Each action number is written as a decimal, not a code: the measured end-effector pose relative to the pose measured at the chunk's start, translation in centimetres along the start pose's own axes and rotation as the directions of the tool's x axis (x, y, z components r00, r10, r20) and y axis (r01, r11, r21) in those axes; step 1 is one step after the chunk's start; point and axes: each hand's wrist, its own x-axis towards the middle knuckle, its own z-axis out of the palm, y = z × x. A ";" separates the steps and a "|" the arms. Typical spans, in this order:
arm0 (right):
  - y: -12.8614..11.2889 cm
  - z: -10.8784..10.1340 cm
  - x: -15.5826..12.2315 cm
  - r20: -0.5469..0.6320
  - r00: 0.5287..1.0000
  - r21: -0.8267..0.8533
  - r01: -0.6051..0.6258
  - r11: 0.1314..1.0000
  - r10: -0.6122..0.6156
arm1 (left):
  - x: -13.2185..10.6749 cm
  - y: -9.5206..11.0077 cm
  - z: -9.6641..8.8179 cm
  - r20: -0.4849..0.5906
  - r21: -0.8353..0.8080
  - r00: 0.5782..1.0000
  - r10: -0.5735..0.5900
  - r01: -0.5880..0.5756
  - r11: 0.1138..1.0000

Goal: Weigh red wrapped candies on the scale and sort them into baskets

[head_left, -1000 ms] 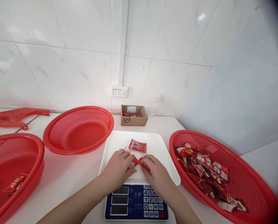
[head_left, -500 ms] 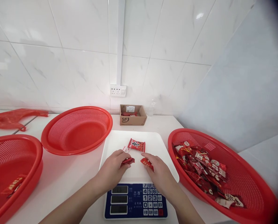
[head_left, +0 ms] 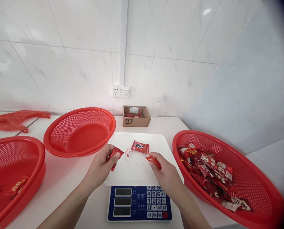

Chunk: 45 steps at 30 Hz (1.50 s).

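Above the left side of the white scale pan (head_left: pixel 132 176), my left hand (head_left: pixel 100 165) pinches a dark red snack packet (head_left: pixel 115 156). My right hand (head_left: pixel 167 170) holds a smaller bright red packet (head_left: pixel 154 161) between thumb and fingers over the pan's right side. A red packet with a large black character (head_left: pixel 140 147) lies flat toward the back of the pan. Beside it, nearer my left hand, is a small white and pink packet (head_left: pixel 128 153). The scale's blue panel (head_left: pixel 140 203) with displays and number keys sits below my hands.
Several red packets fill part of the right basket (head_left: pixel 256 171). The left basket (head_left: pixel 34 156) holds a few packets. Behind it is another red basket (head_left: pixel 80 136). A small cardboard box (head_left: pixel 137 122) with packets stands by the wall. A red plastic bag (head_left: pixel 13 121) lies far left.
My left hand has moved left and slightly up with its packet, which shows more now. The white and pink packet is now uncovered. My right hand has shifted slightly right, still holding its packet.
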 end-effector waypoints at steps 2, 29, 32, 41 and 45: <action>-0.2 0.0 -0.2 0.003 1.000 0.023 -0.004 1.000 0.004 | -0.2 0.0 0.2 0.006 0.014 1.000 0.015 -0.015 1.000; -1.9 0.2 -2.7 0.082 0.961 0.269 0.233 0.934 -0.264 | -3.2 1.4 3.2 0.467 0.093 0.884 -0.033 -0.012 0.996; -2.1 0.1 -2.7 0.071 0.958 0.307 0.246 0.919 -0.280 | -3.3 1.8 3.1 0.498 0.019 0.867 0.015 -0.028 0.999; -2.1 0.4 -2.7 -0.016 0.953 0.249 0.296 0.922 -0.302 | -3.3 1.8 3.2 0.509 -0.001 0.860 -0.041 0.048 0.999; -2.0 0.7 -2.6 -0.028 0.951 0.207 0.307 0.929 -0.308 | -3.2 1.8 3.3 0.509 0.048 0.858 -0.069 0.052 0.997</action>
